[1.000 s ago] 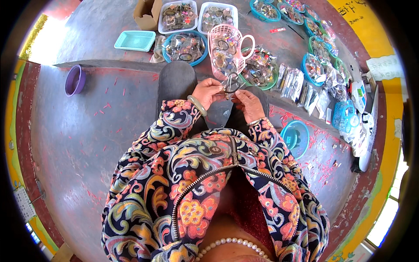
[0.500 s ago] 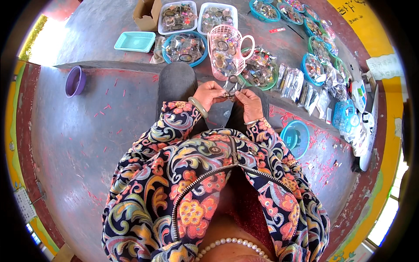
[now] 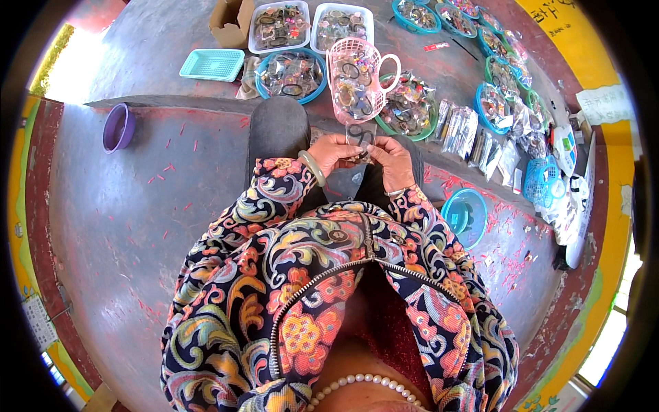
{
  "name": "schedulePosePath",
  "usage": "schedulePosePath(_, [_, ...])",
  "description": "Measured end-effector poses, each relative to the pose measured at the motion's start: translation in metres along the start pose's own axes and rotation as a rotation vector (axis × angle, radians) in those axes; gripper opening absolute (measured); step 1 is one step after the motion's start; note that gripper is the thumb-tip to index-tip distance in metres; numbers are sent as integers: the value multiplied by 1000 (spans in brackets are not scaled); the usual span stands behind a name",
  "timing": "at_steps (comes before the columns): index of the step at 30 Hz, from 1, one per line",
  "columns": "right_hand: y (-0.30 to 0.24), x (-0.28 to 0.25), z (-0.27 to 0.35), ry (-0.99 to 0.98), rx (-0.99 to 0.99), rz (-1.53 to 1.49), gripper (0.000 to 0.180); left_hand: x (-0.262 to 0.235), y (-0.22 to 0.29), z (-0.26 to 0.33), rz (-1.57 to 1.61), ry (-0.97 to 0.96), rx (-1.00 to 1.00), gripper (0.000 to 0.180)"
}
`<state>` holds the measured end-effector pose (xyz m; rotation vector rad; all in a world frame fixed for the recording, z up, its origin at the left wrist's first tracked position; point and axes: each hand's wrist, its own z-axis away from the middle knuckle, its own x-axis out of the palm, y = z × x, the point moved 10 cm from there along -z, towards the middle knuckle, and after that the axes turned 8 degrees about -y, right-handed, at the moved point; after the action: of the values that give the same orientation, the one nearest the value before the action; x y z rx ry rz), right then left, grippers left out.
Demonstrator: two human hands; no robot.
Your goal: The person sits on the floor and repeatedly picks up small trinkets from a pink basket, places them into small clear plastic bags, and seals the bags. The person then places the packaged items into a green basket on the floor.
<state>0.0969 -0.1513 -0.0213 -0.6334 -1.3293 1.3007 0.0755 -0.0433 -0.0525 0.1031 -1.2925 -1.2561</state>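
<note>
Clear small packet [image 3: 362,135] pinched between both hands [image 3: 334,152] [image 3: 392,156]; its dark contents are hard to make out.

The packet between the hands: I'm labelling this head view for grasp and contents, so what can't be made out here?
- Packet: contents too small; lower part hidden by the fingers.
- Left hand and right hand: fingertip grip is hidden, seen only from behind.
- Pink basket and trays: items too small and blurred to tell.
- Right-side baskets: bent and squeezed by the fisheye rim.
</note>
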Motion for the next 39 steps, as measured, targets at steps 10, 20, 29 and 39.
schedulePosePath(10, [4,-16,2,141,84,-159,15,-2,7,2,-120,54,45,16])
schedulePosePath(20, [-10,-24,-4,162,-1,44,10,4,9,2,-374,15,-1,17])
schedulePosePath(29, [8,-9,-4,-17,182,87,22,-12,7,2,-149,121,32,20])
schedulePosePath(39, [16,-11,1,1,212,78,16,-11,11,3,-250,142,29,26])
